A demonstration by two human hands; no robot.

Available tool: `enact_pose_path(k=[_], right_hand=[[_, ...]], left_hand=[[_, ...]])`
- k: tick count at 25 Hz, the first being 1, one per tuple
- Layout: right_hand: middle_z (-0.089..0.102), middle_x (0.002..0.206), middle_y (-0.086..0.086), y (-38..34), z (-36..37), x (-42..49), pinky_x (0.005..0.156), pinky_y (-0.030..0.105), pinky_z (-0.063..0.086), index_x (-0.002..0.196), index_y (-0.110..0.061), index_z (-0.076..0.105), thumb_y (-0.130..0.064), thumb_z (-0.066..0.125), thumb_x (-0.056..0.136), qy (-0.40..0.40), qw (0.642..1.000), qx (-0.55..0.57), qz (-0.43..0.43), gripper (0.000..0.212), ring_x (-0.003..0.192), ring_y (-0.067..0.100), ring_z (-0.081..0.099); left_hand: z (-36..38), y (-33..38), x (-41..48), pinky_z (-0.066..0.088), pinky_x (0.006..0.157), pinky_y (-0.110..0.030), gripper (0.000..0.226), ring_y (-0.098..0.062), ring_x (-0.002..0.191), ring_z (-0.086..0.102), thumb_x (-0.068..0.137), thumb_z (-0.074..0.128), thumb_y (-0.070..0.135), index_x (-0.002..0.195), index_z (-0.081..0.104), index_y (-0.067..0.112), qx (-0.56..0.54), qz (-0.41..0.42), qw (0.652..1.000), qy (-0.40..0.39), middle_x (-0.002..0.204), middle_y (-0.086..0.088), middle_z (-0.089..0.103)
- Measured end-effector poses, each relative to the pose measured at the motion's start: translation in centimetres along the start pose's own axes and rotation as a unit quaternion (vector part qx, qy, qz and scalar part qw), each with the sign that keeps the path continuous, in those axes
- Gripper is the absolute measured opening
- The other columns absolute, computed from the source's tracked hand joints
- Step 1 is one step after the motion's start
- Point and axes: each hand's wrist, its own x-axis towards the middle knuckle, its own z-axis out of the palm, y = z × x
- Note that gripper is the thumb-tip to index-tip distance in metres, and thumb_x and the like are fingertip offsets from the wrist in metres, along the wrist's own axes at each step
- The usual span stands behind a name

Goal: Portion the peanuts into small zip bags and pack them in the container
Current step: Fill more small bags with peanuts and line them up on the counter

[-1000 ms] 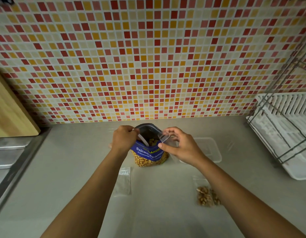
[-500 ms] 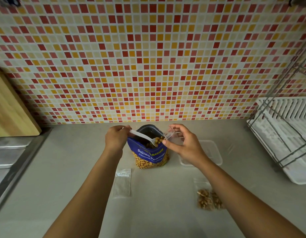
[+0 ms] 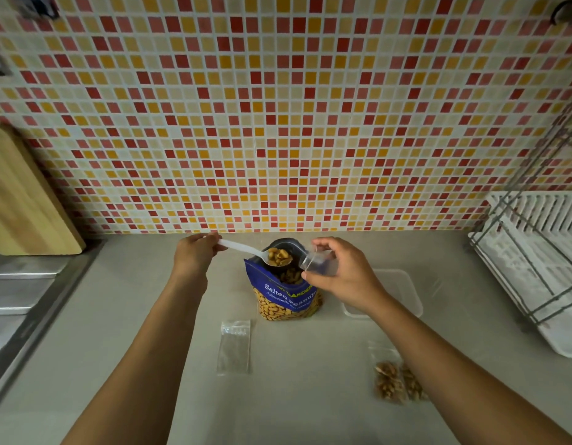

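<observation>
A blue bag of salted peanuts point(image 3: 286, 295) stands open on the counter. My left hand point(image 3: 194, 256) grips the handle of a white plastic spoon point(image 3: 246, 251) heaped with peanuts, held just above the bag's mouth. My right hand point(image 3: 341, 273) pinches a small clear zip bag point(image 3: 313, 261) with its mouth open, right beside the spoon's bowl. An empty zip bag point(image 3: 235, 346) lies flat in front of the peanut bag. A filled zip bag of peanuts point(image 3: 395, 379) lies at front right. A clear plastic container point(image 3: 403, 290) sits behind my right wrist.
A white dish rack with a wire frame point(image 3: 535, 261) stands at the right. A steel sink edge point(image 3: 27, 293) and a wooden cutting board point(image 3: 24, 200) leaning on the tiled wall are at the left.
My left hand has lifted the spoon out of the peanut bag, now loaded with peanuts, and brought it level with the small zip bag held open by my right hand.
</observation>
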Motion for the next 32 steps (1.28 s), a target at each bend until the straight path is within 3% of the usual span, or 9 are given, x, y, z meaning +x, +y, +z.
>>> enact_pose_path(k=[5,12,15,17,18,22,24,28,32], right_hand=[[0.059,0.116,-0.006,-0.8,1.0,0.5,0.092,0.038,0.048,0.121,-0.023,0.053,-0.035,0.079,0.067,0.010,0.999,-0.035,-0.006,0.061,0.107,0.015,0.052],[0.059,0.107,-0.010,-1.7,1.9,0.9,0.088,0.042,0.049,0.114,-0.025,0.055,-0.035,0.078,0.068,0.022,0.999,-0.017,-0.024,0.052,0.101,0.015,0.054],[0.061,0.104,-0.009,-1.8,2.3,0.7,0.084,0.039,0.052,0.113,-0.023,0.058,-0.033,0.079,0.068,0.045,0.998,0.030,-0.023,0.051,0.097,0.014,0.058],[0.061,0.105,-0.009,-2.0,2.3,0.6,0.080,0.028,0.053,0.114,-0.021,0.058,-0.030,0.078,0.070,0.048,0.997,0.064,-0.017,0.050,0.095,0.011,0.058],[0.059,0.106,-0.009,-1.9,2.1,0.5,0.077,0.020,0.051,0.116,-0.020,0.057,-0.029,0.078,0.071,0.048,0.996,0.078,-0.009,0.050,0.095,0.009,0.057],[0.058,0.107,-0.012,-1.2,1.2,-0.1,0.073,0.012,0.047,0.117,-0.024,0.054,-0.029,0.077,0.074,0.073,0.984,0.157,0.033,0.050,0.095,0.001,0.055],[0.058,0.109,-0.013,-0.6,0.8,-0.6,0.077,0.018,0.052,0.118,-0.027,0.052,-0.030,0.075,0.075,0.082,0.976,0.198,0.047,0.049,0.099,0.003,0.055],[0.057,0.107,-0.017,0.2,0.7,-1.1,0.074,0.013,0.048,0.117,-0.027,0.052,-0.032,0.074,0.076,0.056,0.980,0.183,0.055,0.047,0.099,0.000,0.054],[0.058,0.114,-0.011,0.9,0.9,-1.2,0.074,0.015,0.049,0.123,-0.024,0.051,-0.034,0.073,0.076,0.025,0.983,0.169,0.070,0.052,0.104,0.005,0.054]], left_hand=[[-0.7,2.0,-0.8,0.033,0.082,-0.032,0.029,-0.016,0.098,0.057,0.094,0.053,0.018,0.122,0.047,0.016,-0.034,0.021,0.999,-0.018,0.111,0.000,0.056],[0.8,3.7,-2.3,0.039,0.080,-0.027,0.012,-0.016,0.098,0.060,0.094,0.051,0.022,0.092,0.059,0.014,0.052,0.102,0.992,-0.050,0.107,-0.002,0.063],[1.7,3.7,-3.7,0.048,0.069,-0.031,0.028,-0.013,0.082,0.059,0.093,0.049,0.036,0.094,0.067,0.014,0.225,0.334,0.913,-0.066,0.096,0.000,0.068],[1.5,4.1,-4.4,0.050,0.077,-0.047,0.035,-0.022,0.094,0.059,0.087,0.045,0.050,0.088,0.069,0.023,0.300,0.462,0.834,-0.036,0.090,0.006,0.068],[1.0,4.7,-4.2,0.050,0.080,-0.051,0.036,-0.023,0.097,0.060,0.086,0.045,0.052,0.088,0.069,0.025,0.289,0.476,0.830,-0.019,0.088,0.009,0.066],[0.0,5.5,-2.9,0.054,0.083,-0.045,0.022,-0.020,0.088,0.065,0.092,0.050,0.035,0.097,0.065,0.019,0.117,0.344,0.931,0.018,0.089,0.002,0.069],[0.7,3.3,-2.4,0.051,0.087,-0.047,0.027,-0.025,0.097,0.062,0.092,0.047,0.039,0.098,0.065,0.020,0.215,0.359,0.908,0.000,0.090,0.003,0.068],[3.4,-2.4,-2.5,0.026,0.101,-0.052,0.027,-0.022,0.134,0.032,0.092,0.048,0.042,0.108,0.065,0.028,0.508,0.402,0.761,-0.033,0.114,0.001,0.062],[5.4,-3.5,-2.1,0.021,0.106,-0.059,0.029,-0.017,0.137,0.028,0.096,0.043,0.036,0.112,0.063,0.024,0.498,0.268,0.822,-0.061,0.133,-0.002,0.052]])
